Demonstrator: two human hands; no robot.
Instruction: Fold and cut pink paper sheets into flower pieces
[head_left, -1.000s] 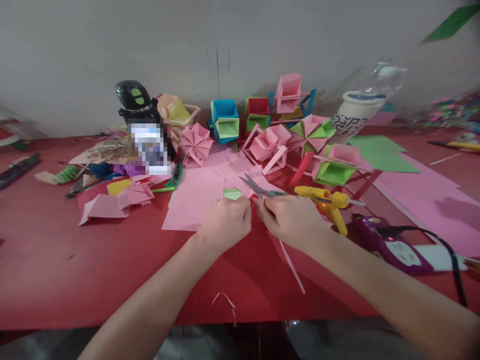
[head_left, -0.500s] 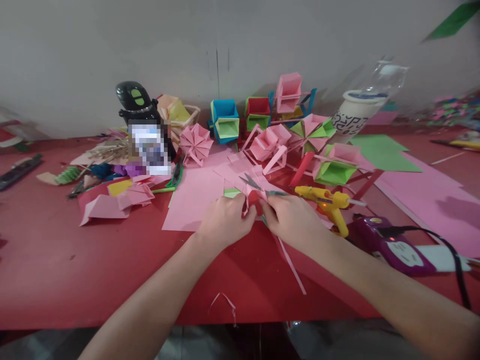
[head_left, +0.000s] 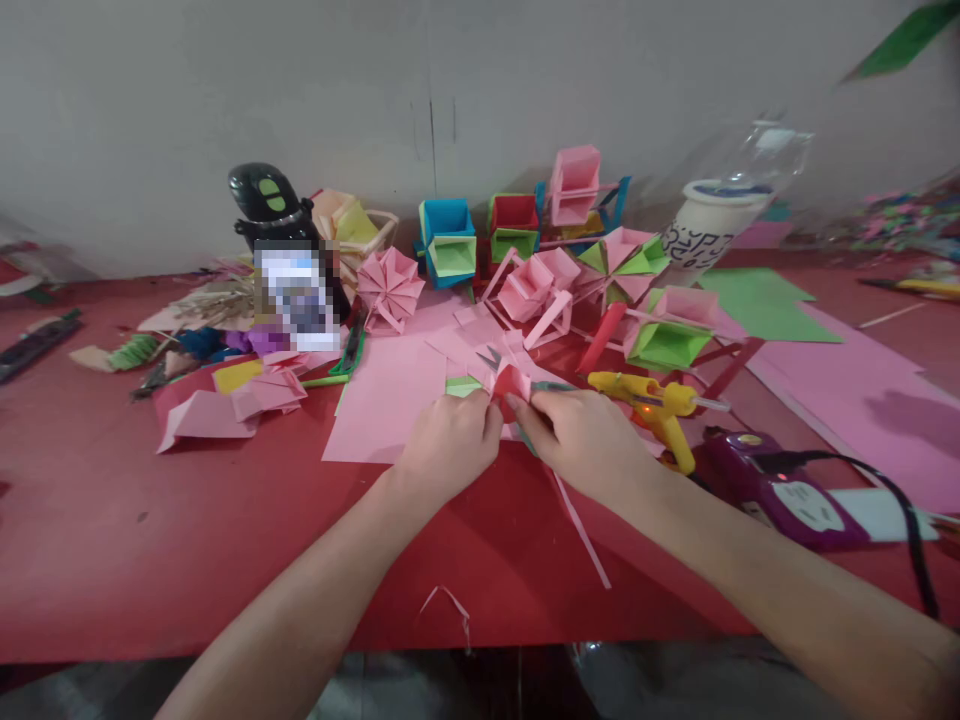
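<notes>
Between my two hands is a small folded piece of pink and red paper (head_left: 511, 382), pinched from both sides. My left hand (head_left: 454, 432) has its fingers closed on the left edge of it. My right hand (head_left: 577, 425) grips its right edge with thumb and fingers. Scissors (head_left: 491, 358) lie just behind the piece, blades pointing up and left, partly covered by paper and my right hand. Under them are sheets of pink paper (head_left: 367, 415). A thin pink paper strip (head_left: 581, 530) trails toward me from beneath my right hand.
A yellow glue gun (head_left: 652, 400) and a purple power strip (head_left: 795, 490) with a black cable lie at right. Folded paper lanterns (head_left: 448, 240) stand along the wall. A phone (head_left: 304, 295) leans on a black holder at left, near a white patterned pot (head_left: 701, 235) farther right.
The small folded paper between my hands has opened out a little, showing more of its red inner face. My hands stay in almost the same place.
</notes>
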